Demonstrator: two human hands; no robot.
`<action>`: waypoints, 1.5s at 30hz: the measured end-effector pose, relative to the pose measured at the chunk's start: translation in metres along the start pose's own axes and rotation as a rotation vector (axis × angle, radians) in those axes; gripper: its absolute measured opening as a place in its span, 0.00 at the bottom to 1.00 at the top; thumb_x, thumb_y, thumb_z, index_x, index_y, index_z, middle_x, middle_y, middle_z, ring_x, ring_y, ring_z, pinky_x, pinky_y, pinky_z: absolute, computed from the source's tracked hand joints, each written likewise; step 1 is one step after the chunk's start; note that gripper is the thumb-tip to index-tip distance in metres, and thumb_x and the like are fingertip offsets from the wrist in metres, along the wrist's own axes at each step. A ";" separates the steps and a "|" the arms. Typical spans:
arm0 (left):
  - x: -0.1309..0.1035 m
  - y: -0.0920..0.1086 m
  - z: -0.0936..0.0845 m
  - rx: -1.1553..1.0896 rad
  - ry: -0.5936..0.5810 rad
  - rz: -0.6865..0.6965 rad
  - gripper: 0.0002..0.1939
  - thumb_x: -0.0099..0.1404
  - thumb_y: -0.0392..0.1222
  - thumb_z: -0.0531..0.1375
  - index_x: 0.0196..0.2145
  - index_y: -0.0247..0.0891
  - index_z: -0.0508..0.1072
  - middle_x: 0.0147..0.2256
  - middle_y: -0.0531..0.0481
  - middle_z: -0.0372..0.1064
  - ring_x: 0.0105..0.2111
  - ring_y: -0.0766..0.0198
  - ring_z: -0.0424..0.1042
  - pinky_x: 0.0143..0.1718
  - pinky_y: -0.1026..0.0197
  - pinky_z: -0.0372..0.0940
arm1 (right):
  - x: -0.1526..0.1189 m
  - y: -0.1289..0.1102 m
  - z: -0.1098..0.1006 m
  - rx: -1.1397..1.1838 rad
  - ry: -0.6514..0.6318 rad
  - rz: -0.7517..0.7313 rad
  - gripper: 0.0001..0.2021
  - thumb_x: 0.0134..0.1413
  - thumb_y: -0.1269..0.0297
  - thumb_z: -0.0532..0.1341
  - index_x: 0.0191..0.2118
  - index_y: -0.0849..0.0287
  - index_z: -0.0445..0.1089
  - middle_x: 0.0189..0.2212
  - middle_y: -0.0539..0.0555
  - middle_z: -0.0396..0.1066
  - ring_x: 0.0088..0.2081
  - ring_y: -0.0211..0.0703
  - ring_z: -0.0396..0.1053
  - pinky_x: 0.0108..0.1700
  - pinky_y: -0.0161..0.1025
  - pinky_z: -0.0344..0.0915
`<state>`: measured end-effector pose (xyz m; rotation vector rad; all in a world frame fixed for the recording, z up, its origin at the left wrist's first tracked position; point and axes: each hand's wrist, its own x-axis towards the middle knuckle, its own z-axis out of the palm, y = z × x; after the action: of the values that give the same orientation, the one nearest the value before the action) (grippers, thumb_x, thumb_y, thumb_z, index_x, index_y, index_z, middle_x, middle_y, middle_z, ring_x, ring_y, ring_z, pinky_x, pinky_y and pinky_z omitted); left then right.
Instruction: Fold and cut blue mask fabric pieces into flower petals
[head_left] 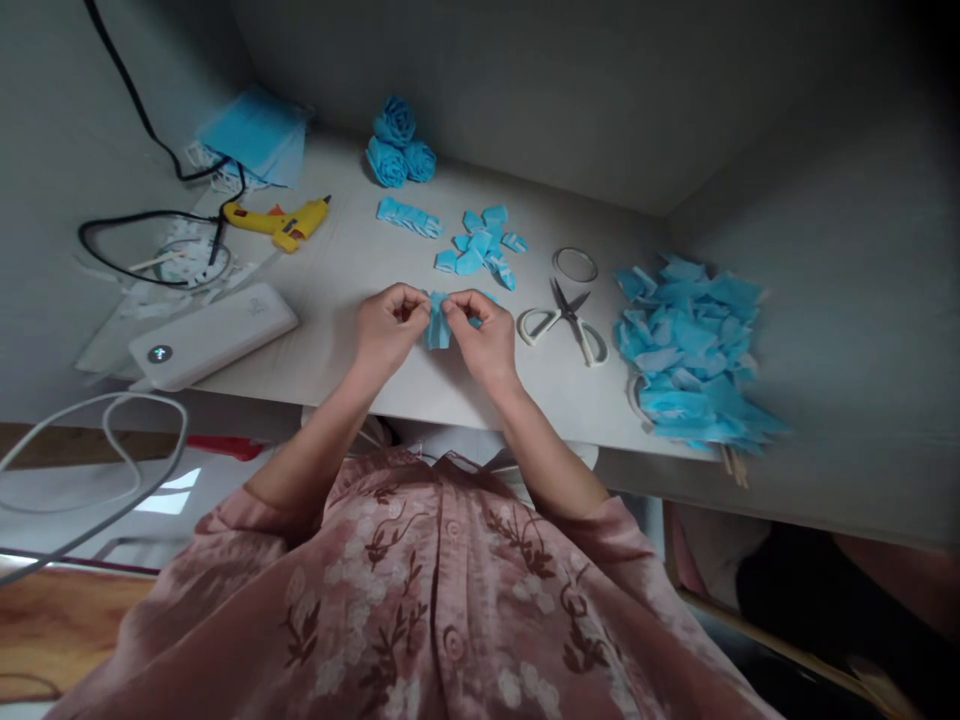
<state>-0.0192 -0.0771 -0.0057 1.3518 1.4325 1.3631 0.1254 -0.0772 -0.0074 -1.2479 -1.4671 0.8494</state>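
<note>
Between my two hands is a small piece of blue mask fabric [439,328], hanging down with folds in it. My left hand [390,325] pinches its upper left side with thumb and finger. On the other side my right hand [481,335] grips the upper right edge the same way. Just beyond the hands lie loose folded blue petals [480,245] and a row of blue pleated pieces [409,217]. White-handled scissors [568,318], blades parted, rest to the right of my right hand, with a thin ring of wire [575,265] above them.
Three blue fabric roses [394,145] stand at the back. A yellow glue gun [281,221], a white power bank [217,335] with a cable, and a stack of blue masks [251,135] occupy the left. A heap of cut blue fabric [690,350] sits at the right.
</note>
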 end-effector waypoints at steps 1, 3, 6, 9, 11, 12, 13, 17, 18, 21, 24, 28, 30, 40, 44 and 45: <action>0.001 -0.001 0.000 0.002 0.006 -0.007 0.05 0.57 0.33 0.61 0.25 0.40 0.74 0.24 0.55 0.72 0.27 0.67 0.66 0.31 0.65 0.62 | 0.000 0.001 0.000 0.010 0.017 0.011 0.09 0.59 0.58 0.63 0.31 0.55 0.75 0.26 0.46 0.73 0.31 0.37 0.67 0.40 0.38 0.64; 0.003 -0.006 -0.003 0.003 0.023 -0.024 0.06 0.56 0.33 0.60 0.24 0.40 0.73 0.23 0.56 0.71 0.26 0.67 0.66 0.29 0.65 0.61 | 0.002 0.004 -0.002 0.042 0.065 0.027 0.09 0.60 0.58 0.63 0.32 0.55 0.74 0.26 0.46 0.70 0.31 0.37 0.65 0.40 0.37 0.64; 0.006 -0.013 -0.007 -0.009 0.028 -0.041 0.06 0.57 0.33 0.60 0.25 0.40 0.74 0.23 0.56 0.71 0.26 0.67 0.66 0.30 0.65 0.61 | 0.004 0.010 -0.003 0.096 0.069 0.041 0.10 0.59 0.56 0.64 0.32 0.56 0.75 0.27 0.46 0.70 0.32 0.37 0.65 0.41 0.37 0.65; 0.005 -0.017 -0.009 -0.051 -0.040 -0.040 0.05 0.61 0.39 0.64 0.27 0.40 0.77 0.25 0.54 0.73 0.28 0.66 0.69 0.33 0.64 0.64 | 0.004 0.014 -0.002 0.128 0.009 0.051 0.11 0.59 0.54 0.65 0.33 0.56 0.76 0.28 0.47 0.73 0.32 0.37 0.66 0.41 0.38 0.66; 0.003 -0.017 -0.009 -0.066 -0.092 -0.018 0.08 0.63 0.44 0.65 0.28 0.40 0.78 0.27 0.53 0.75 0.29 0.65 0.70 0.34 0.63 0.65 | 0.002 0.013 -0.001 0.132 0.007 0.047 0.11 0.59 0.53 0.65 0.34 0.56 0.77 0.28 0.47 0.73 0.32 0.37 0.66 0.41 0.38 0.65; 0.002 -0.017 -0.009 -0.064 -0.109 -0.002 0.09 0.64 0.45 0.65 0.28 0.39 0.79 0.27 0.52 0.75 0.29 0.65 0.70 0.34 0.63 0.65 | 0.002 0.012 0.000 0.126 0.008 0.041 0.12 0.59 0.53 0.65 0.34 0.56 0.77 0.27 0.47 0.72 0.31 0.37 0.66 0.40 0.38 0.65; 0.002 -0.017 -0.009 -0.059 -0.117 0.012 0.11 0.65 0.47 0.65 0.28 0.39 0.79 0.27 0.52 0.76 0.29 0.65 0.69 0.34 0.63 0.64 | 0.001 0.011 0.000 0.118 0.007 0.033 0.11 0.59 0.53 0.65 0.34 0.56 0.77 0.27 0.47 0.72 0.31 0.37 0.66 0.40 0.38 0.65; 0.002 -0.019 -0.008 -0.086 -0.103 0.017 0.10 0.64 0.47 0.65 0.28 0.39 0.79 0.27 0.52 0.76 0.29 0.65 0.69 0.35 0.63 0.64 | 0.000 0.007 0.000 0.068 -0.024 -0.002 0.11 0.61 0.55 0.64 0.34 0.56 0.78 0.28 0.47 0.75 0.32 0.37 0.68 0.40 0.37 0.66; 0.003 -0.020 -0.007 -0.099 -0.100 0.008 0.10 0.63 0.47 0.65 0.29 0.39 0.79 0.27 0.52 0.76 0.29 0.65 0.70 0.35 0.63 0.64 | -0.001 0.007 0.000 0.051 -0.036 -0.010 0.11 0.62 0.55 0.63 0.34 0.55 0.78 0.28 0.47 0.75 0.32 0.37 0.69 0.41 0.37 0.66; 0.005 -0.023 -0.005 -0.121 -0.103 -0.013 0.08 0.61 0.46 0.65 0.30 0.40 0.78 0.28 0.52 0.76 0.31 0.65 0.72 0.36 0.63 0.66 | -0.003 0.008 0.001 -0.025 -0.057 -0.041 0.11 0.63 0.55 0.63 0.35 0.54 0.79 0.28 0.47 0.76 0.32 0.38 0.70 0.41 0.38 0.66; 0.006 -0.024 -0.004 -0.112 -0.071 -0.020 0.05 0.59 0.43 0.65 0.30 0.39 0.77 0.28 0.53 0.75 0.30 0.66 0.71 0.36 0.64 0.66 | -0.005 0.009 0.002 -0.097 -0.058 -0.104 0.10 0.64 0.57 0.62 0.36 0.53 0.80 0.31 0.49 0.80 0.34 0.40 0.73 0.45 0.40 0.68; 0.007 -0.023 -0.003 -0.066 -0.009 -0.013 0.02 0.58 0.39 0.64 0.28 0.40 0.77 0.28 0.53 0.76 0.30 0.66 0.71 0.34 0.64 0.65 | -0.005 0.006 0.001 -0.118 -0.102 -0.112 0.10 0.64 0.55 0.64 0.41 0.51 0.81 0.41 0.51 0.84 0.41 0.44 0.78 0.52 0.43 0.70; 0.006 -0.021 -0.004 -0.018 -0.005 0.002 0.03 0.59 0.38 0.63 0.28 0.40 0.77 0.28 0.54 0.76 0.30 0.66 0.71 0.34 0.64 0.65 | -0.004 0.005 -0.001 -0.136 -0.116 -0.093 0.11 0.63 0.51 0.65 0.40 0.51 0.81 0.40 0.51 0.84 0.41 0.44 0.78 0.51 0.43 0.71; 0.003 -0.015 -0.003 0.077 -0.022 0.007 0.04 0.57 0.37 0.62 0.26 0.40 0.77 0.26 0.54 0.74 0.28 0.67 0.68 0.33 0.64 0.63 | 0.003 0.012 0.002 -0.229 -0.039 -0.152 0.10 0.64 0.61 0.62 0.30 0.53 0.75 0.29 0.48 0.79 0.34 0.42 0.73 0.51 0.45 0.66; 0.003 -0.015 -0.003 0.062 -0.024 -0.018 0.04 0.57 0.37 0.62 0.26 0.39 0.77 0.25 0.55 0.73 0.28 0.67 0.66 0.32 0.65 0.62 | -0.001 0.017 0.004 -0.278 0.017 -0.176 0.10 0.65 0.60 0.62 0.31 0.53 0.75 0.29 0.48 0.79 0.36 0.43 0.74 0.56 0.48 0.62; 0.003 -0.015 -0.003 0.065 -0.024 -0.020 0.04 0.57 0.37 0.62 0.26 0.39 0.77 0.25 0.55 0.73 0.28 0.67 0.66 0.32 0.65 0.62 | -0.001 0.017 0.004 -0.282 0.023 -0.180 0.10 0.65 0.60 0.62 0.31 0.53 0.75 0.29 0.48 0.79 0.37 0.44 0.74 0.57 0.48 0.62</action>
<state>-0.0255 -0.0726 -0.0198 1.3869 1.4819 1.2927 0.1263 -0.0740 -0.0248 -1.3001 -1.6938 0.5191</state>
